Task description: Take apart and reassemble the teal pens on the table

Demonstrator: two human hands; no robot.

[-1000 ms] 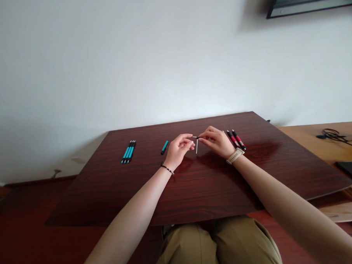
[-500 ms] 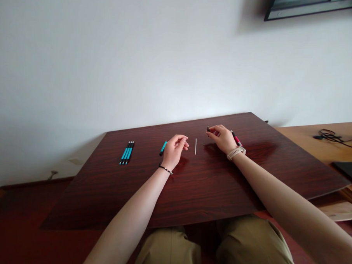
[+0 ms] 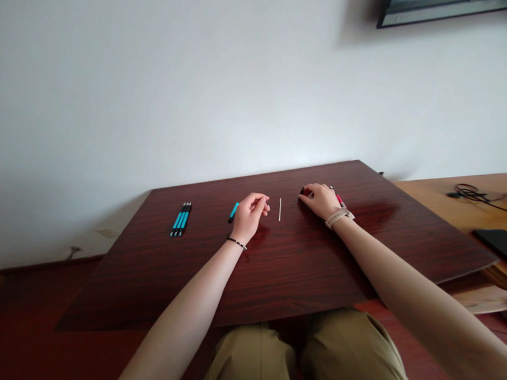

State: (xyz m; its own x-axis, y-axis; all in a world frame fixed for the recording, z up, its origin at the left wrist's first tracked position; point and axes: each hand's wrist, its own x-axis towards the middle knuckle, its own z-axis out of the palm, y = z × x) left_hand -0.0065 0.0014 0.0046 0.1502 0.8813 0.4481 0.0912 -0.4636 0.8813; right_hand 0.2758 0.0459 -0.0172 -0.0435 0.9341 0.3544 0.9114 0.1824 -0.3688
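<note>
While my right hand (image 3: 321, 201) clenches a small dark pen part against the bench (image 3: 282, 267), the white refill (image 3: 279, 209) lies at nine o'clock; left fingers (image 3: 260, 201) curl empty, so I should press gently

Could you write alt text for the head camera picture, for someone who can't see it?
Two bare hands rest on a dark red wooden table: the left hand loosely curled beside a thin white rod, the right hand over red-and-black pens.

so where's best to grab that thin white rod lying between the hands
Pinch the thin white rod at its middle from above, fingertips on its long sides. It lies flat on the table, pointing away from the person, bare between the left hand and right hand.
</note>
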